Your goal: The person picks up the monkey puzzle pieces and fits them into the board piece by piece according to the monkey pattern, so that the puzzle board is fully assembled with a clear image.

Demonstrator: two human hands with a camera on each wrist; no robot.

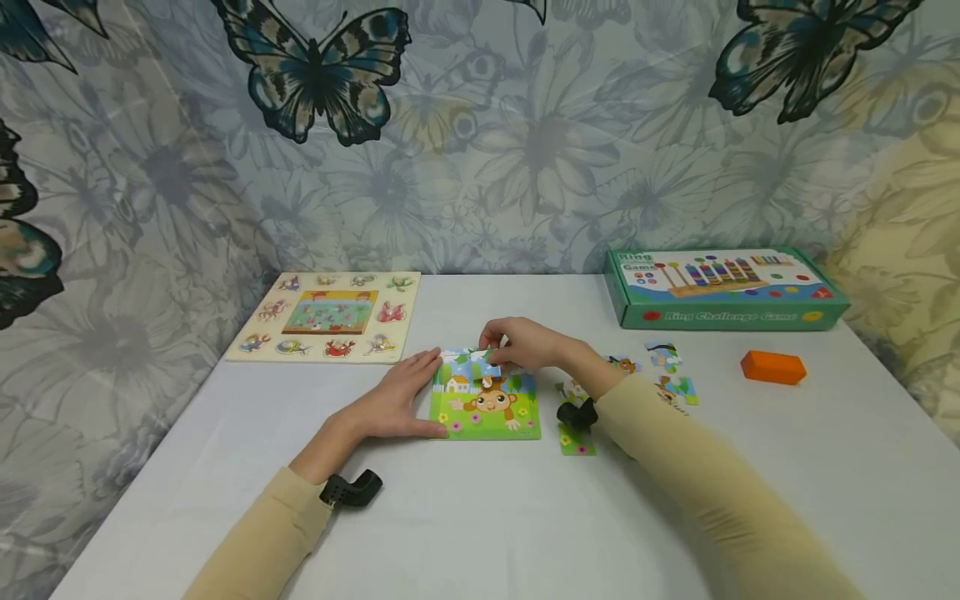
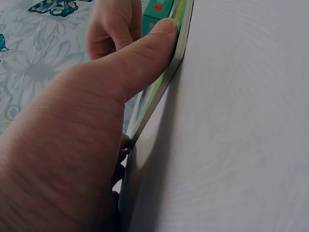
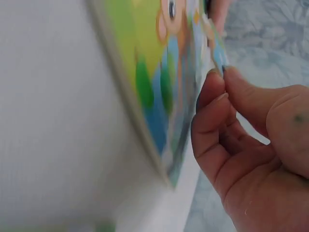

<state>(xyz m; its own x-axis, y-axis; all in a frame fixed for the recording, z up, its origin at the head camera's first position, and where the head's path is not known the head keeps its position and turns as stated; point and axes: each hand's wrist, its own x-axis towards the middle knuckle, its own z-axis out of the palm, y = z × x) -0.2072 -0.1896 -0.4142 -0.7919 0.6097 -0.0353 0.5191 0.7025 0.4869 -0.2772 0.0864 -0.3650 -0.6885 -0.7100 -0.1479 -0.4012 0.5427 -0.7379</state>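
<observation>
Head view: placing step, I'd judge; right hand (image 1: 525, 343) pinches a puzzle piece (image 1: 491, 371) over the far part of the puzzle (image 1: 487, 425), mid-table (image 1: 465, 517), with loose pieces (image 1: 577, 442) to its right. Left hand (image 1: 399, 396) spread wide, fingers at its left edge, thumb at the near-left corner. Puzzle looks bright: printed monkey (image 1: 491, 402), green grass, far part partly hidden. Left wrist view: thumb on the near edge (bracing, presumably). Right wrist view: narrow thumb-and-fingertip pinch, piece tilted; seating unclear. Next move should call for aligning its tabs, then pressing flat.
</observation>
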